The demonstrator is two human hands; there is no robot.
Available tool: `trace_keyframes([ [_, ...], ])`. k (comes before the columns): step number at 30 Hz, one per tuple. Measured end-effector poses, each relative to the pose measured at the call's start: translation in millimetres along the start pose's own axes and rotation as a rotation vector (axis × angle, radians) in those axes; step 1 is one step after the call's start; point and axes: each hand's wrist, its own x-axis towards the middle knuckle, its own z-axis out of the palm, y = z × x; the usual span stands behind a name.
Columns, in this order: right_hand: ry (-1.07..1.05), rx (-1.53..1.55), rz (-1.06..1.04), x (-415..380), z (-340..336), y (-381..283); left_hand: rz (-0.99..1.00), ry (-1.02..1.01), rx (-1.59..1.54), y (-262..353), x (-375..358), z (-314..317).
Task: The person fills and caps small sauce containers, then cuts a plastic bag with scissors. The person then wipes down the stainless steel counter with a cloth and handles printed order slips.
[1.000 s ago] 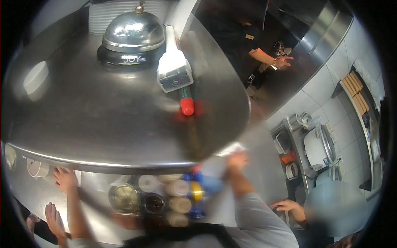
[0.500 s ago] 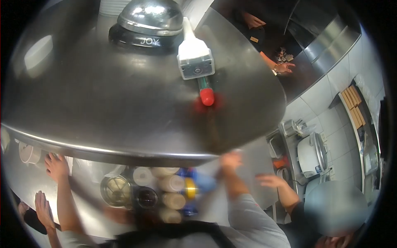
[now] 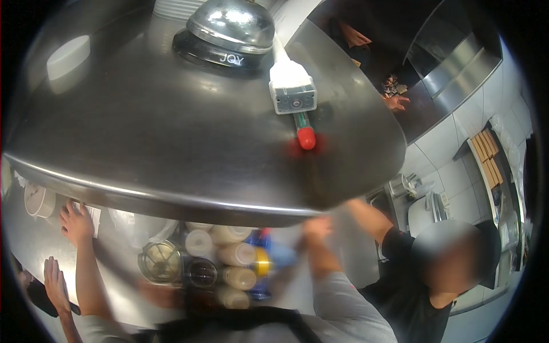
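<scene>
My left hand (image 3: 77, 224) rests on the steel counter at the left, below the edge of the raised shelf. Its fingers are spread and touch or lie beside a white paper slip (image 3: 95, 219). Left of it stands a round white tub (image 3: 39, 200) with writing on its side. My right hand (image 3: 317, 230) is up against the underside of the shelf's front edge. It is blurred and its fingertips are hidden, so I cannot make out a grip. Between my arms stand several pale-lidded bottles (image 3: 237, 255) and a clear round container (image 3: 161, 262).
A raised steel shelf (image 3: 189, 154) carries a bell (image 3: 231, 31) and a white device with a red tip (image 3: 306, 138). At the right, a co-worker in a black shirt (image 3: 406, 286) reaches towards the shelf. Another person's hand (image 3: 56, 286) lies at the far left.
The view has shifted, so the shelf items sit further right. The co-worker at the right has come closer and stretched an arm behind the shelf's edge. My hands have hardly moved.
</scene>
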Motion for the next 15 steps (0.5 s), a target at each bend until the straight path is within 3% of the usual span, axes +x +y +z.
trace_keyframes([
  [15,0.018,0.064,0.010,-2.2,-8.9,-0.5,0.008,0.029,0.002,-2.2,2.6,7.8],
])
